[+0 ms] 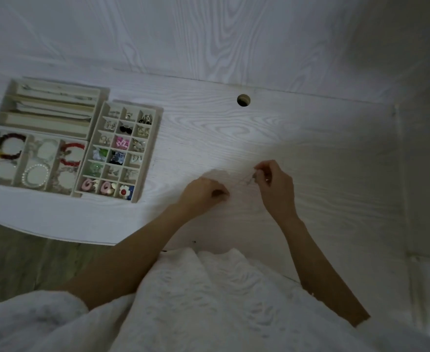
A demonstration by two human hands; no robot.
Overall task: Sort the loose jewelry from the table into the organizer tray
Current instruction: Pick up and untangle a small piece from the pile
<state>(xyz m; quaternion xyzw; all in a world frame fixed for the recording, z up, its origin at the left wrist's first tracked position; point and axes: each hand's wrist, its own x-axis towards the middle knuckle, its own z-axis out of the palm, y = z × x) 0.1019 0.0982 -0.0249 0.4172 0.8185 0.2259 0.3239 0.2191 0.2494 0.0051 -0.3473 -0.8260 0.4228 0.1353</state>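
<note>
Surface: white wood-grain table [234, 128] set against a matching white wall panel, with a round cable hole [243, 100] at about 12 o'clock from the hands.
Left hand: left hand [203, 193] lies knuckles up on the table, fingers curled under with the tips pinched together at its 3 o'clock side; what they grip is too fine to make out for certain.
Right hand: right hand [276, 184] is raised just off the table, thumb and forefinger pinched on a thin chain [249, 179].
Chain: pale and faint, it runs from the right hand's pinch toward 8 o'clock, to the left hand's fingertips, lying between the two hands.
Organizer tray: beige organizer tray [130, 153] sits well apart from the hands, at about 10 o'clock; its small-grid section holds earrings and coloured flower pieces.
Bracelet section: bracelet section [28, 158] lies at 9 o'clock of the grid, with beaded red, dark and pearl bracelets.
Long-slot section: long-slot section [49, 107] lies at 12 o'clock of the bracelets, with thin chains laid lengthwise.
Writing: none readable.
Clothing: white textured garment [208, 301] fills the near edge.
</note>
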